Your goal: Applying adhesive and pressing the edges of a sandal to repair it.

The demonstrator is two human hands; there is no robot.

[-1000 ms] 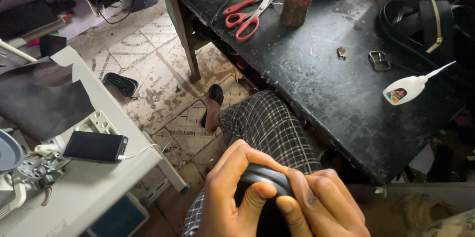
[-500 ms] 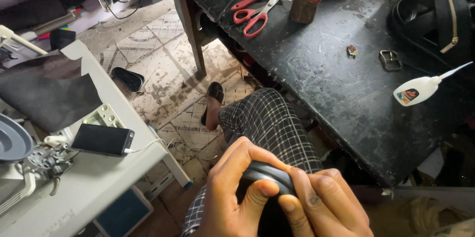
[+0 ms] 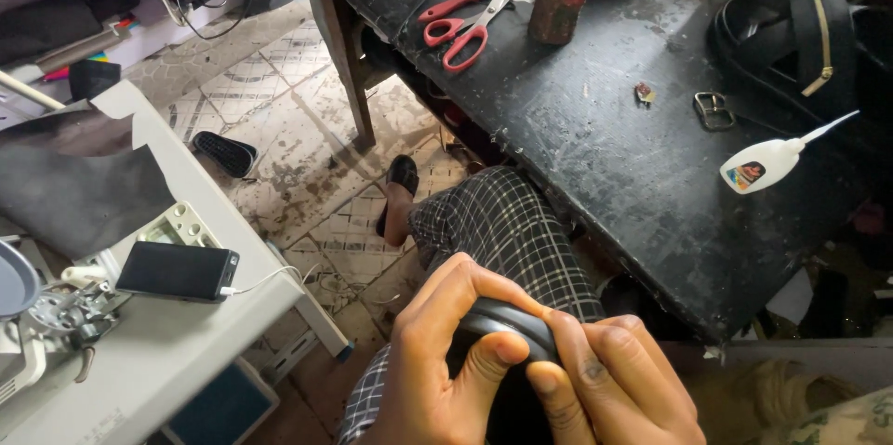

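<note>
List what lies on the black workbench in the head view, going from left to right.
Red-handled scissors → rusty tin can → small dark trinket → metal buckle → white glue bottle, all on the black workbench.

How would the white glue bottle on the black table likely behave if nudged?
The glue bottle lies on its side, so it can't tip; its rounded body may roll or pivot. Small plastic probably means light. The thin nozzle could snag.
</note>
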